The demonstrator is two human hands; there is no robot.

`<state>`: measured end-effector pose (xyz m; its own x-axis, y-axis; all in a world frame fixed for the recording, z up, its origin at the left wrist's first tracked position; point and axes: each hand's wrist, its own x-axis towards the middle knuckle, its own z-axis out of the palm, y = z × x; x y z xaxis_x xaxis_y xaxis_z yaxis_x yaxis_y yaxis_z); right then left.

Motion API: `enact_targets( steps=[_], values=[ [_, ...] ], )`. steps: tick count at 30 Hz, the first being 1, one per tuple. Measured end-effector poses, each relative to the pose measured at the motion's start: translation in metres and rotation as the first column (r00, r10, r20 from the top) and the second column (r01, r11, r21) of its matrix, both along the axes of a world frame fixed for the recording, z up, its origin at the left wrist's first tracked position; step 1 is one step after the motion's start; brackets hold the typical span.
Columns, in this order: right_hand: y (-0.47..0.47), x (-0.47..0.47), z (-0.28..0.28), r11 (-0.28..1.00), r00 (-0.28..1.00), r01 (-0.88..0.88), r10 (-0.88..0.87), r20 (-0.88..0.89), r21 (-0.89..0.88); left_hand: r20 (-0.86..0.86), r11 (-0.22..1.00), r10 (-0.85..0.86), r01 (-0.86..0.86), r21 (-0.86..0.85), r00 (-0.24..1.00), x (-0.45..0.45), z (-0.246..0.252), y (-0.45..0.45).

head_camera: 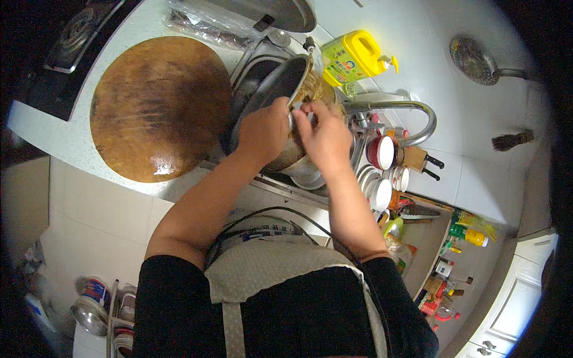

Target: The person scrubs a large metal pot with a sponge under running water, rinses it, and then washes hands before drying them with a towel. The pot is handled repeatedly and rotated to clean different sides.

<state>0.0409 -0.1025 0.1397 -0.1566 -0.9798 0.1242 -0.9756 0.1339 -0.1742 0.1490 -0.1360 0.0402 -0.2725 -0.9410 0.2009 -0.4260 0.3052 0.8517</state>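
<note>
A metal pan with a dark inside [278,83] and a brown-stained outer side [312,88] is tilted up on edge over the sink [286,190]. My left hand [265,130] grips it at the rim, with the fingers curled out of sight behind the edge. Against the stained outer side, close to that rim, my right hand [330,136] has its thumb and fingers bunched around a small pale thing [297,105], mostly hidden and too small to name. Below my hands, part of a metal vessel [309,179] shows in the sink.
A round wooden chopping board [156,107] lies left of the sink. Behind it stand a yellow pump jug [351,58] and a curved faucet [416,107]. Stacked bowls [379,194], a red bowl [380,152] and a knife block [412,159] crowd the right side.
</note>
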Motion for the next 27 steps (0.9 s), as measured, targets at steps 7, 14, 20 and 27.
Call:
enact_targets(
  steps=[7,14,20,27],
  values=[
    [-0.023,-0.006,-0.002,0.995,0.998,-0.018,0.012,-0.059,-0.100,-0.056,0.998,0.018,-0.021,-0.059,0.998,0.000,-0.004,0.002],
    [-0.032,-0.016,0.006,0.999,0.999,0.039,-0.040,-0.037,-0.008,-0.085,0.999,0.004,-0.007,-0.041,0.996,0.001,-0.005,0.001],
    [0.011,-0.081,-0.006,0.994,0.889,0.076,-0.104,0.446,0.081,-0.081,0.999,-0.009,0.005,-0.054,0.997,0.001,-0.005,0.003],
    [0.033,-0.052,0.005,0.999,0.996,-0.048,0.049,0.073,-0.019,-0.079,0.991,0.012,-0.022,-0.131,0.997,0.000,-0.009,0.000]
  ],
)
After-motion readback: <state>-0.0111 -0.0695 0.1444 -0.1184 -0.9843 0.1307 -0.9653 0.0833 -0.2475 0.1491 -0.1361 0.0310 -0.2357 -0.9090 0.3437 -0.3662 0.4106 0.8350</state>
